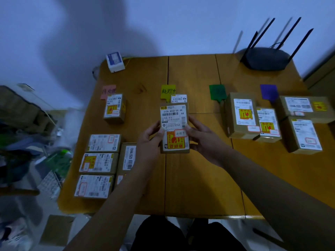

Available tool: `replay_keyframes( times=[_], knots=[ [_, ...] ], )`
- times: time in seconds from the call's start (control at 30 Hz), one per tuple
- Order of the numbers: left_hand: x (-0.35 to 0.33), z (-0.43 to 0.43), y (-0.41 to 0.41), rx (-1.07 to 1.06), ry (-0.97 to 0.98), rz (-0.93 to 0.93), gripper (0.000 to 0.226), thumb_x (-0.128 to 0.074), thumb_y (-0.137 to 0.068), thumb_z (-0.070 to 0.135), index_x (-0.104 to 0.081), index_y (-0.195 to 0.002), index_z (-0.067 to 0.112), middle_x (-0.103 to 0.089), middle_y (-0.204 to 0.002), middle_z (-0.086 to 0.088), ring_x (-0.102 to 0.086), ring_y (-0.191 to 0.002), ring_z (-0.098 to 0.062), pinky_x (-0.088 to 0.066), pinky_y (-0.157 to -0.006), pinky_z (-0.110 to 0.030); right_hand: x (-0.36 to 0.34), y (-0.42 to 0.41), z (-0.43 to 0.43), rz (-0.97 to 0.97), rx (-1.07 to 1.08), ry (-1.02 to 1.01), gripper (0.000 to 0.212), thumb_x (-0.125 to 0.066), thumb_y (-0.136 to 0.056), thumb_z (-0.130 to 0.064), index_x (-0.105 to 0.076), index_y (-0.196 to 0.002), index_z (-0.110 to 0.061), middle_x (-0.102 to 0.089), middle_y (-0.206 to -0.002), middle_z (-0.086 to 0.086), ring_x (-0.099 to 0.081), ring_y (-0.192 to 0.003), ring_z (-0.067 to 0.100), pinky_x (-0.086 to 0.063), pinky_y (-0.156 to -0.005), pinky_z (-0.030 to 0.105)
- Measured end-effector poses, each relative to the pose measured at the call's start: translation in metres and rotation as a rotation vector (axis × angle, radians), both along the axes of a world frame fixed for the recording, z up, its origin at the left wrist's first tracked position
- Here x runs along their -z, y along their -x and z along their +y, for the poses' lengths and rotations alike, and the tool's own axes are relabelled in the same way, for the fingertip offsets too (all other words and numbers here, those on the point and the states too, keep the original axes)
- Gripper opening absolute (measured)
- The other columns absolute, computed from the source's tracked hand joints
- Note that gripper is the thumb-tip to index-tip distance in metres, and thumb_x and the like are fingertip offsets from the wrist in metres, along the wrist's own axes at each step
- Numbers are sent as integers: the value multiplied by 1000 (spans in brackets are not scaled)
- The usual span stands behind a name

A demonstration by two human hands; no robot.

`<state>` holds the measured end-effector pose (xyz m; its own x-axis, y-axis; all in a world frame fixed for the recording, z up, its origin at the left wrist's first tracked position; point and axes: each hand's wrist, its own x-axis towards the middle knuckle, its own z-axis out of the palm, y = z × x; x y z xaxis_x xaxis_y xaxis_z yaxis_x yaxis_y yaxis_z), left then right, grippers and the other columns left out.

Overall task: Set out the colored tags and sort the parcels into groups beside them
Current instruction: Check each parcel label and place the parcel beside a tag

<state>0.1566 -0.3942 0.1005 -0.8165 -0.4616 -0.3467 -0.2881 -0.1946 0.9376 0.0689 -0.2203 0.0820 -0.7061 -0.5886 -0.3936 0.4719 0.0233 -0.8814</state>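
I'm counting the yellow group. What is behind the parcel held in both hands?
Behind the held parcel, by the yellow tag, only the white label top of another parcel shows. The held one covers the rest, so anything more there is hidden.

Bare wood is lying open across the near middle of the table (199,187), while unsorted parcels (98,163) are crowding its near-left corner, sorted boxes (272,122) are blocking the right side and a router (265,58) is occupying the far-right corner.
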Motion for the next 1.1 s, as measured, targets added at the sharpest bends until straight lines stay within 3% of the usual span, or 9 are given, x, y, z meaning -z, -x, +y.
replay_keyframes(
  times=[0.07, 0.17, 0.27, 0.37, 0.5, 0.6, 0.77, 0.93, 1.1],
  knots=[
    [2, -3, 0, 14, 6, -5, 38, -54, -105, 13, -61, -142, 19, -75, -125, 0, -76, -101, -10, -62, -73, -24, 4, 1, -5, 11, 9, -14, 50, -60, -103, -34, -43, -149, -44, -78, -120, -3, -75, -112, 15, -64, -84, 33],
    [6, -12, 2, -10, 29, -25, 38, -52, -106, 14, -60, -143, 22, -74, -126, 0, -75, -107, -15, -63, -87, -38, 6, 4, -22, 22, 19, -30, 35, -62, -103, -36, -52, -134, -49, -78, -118, -6, -76, -109, 13, -64, -79, 28],
    [12, -33, 9, -119, 63, -45, 34, -54, -106, 18, -62, -140, 20, -75, -122, -4, -75, -104, -18, -63, -88, -42, 9, 12, -54, 52, 2, -75, 54, -74, -96, -35, -53, -146, -36, -74, -126, 0, -76, -110, 16, -65, -85, 35],
    [20, -64, 18, -182, 131, -65, 32, -55, -106, 23, -65, -136, 20, -76, -116, -1, -76, -95, -12, -62, -75, -26, 14, 21, -93, 67, 13, -123, 79, -83, -88, -33, -45, -156, -27, -64, -139, 3, -73, -115, 21, -63, -94, 47],
    [27, -106, 27, -150, 185, -114, 34, -54, -107, 25, -63, -139, 20, -74, -122, -5, -73, -103, -17, -62, -82, -30, 24, 26, -133, 60, 61, -149, 77, -83, -88, -34, -46, -156, -27, -65, -139, 2, -72, -118, 20, -63, -94, 46],
    [30, -123, 34, -76, 182, -101, 36, -55, -106, 27, -62, -141, 21, -73, -124, -4, -72, -109, -19, -60, -92, -39, 27, 27, -147, 107, 140, -201, 72, -83, -87, -36, -50, -150, -29, -67, -136, -3, -68, -122, 17, -62, -86, 39],
    [34, -110, 67, 74, 102, -65, 32, -58, -105, 22, -66, -136, 25, -77, -108, 11, -76, -94, -5, -60, -73, -21, 26, 41, -121, 81, 338, -214, 61, -83, -88, -30, -54, -141, -20, -67, -136, 2, -70, -121, 24, -60, -98, 52],
    [46, -56, 119, 249, 125, -42, 39, -61, -102, 18, -63, -141, 21, -76, -119, 4, -74, -101, -9, -61, -86, -31, 24, 70, -62, 112, 485, -325, 64, -80, -90, -36, -56, -146, -18, -67, -134, 6, -71, -117, 25, -61, -97, 52],
    [62, -3, 166, 303, 227, -24, 35, -62, -102, 19, -64, -138, 22, -68, -105, 23, -68, -86, 13, -54, -67, -8, 36, 115, -15, 66, 523, -381, 56, -78, -93, -31, -62, -144, -15, -74, -128, 9, -74, -113, 27, -60, -99, 51]
  ],
)
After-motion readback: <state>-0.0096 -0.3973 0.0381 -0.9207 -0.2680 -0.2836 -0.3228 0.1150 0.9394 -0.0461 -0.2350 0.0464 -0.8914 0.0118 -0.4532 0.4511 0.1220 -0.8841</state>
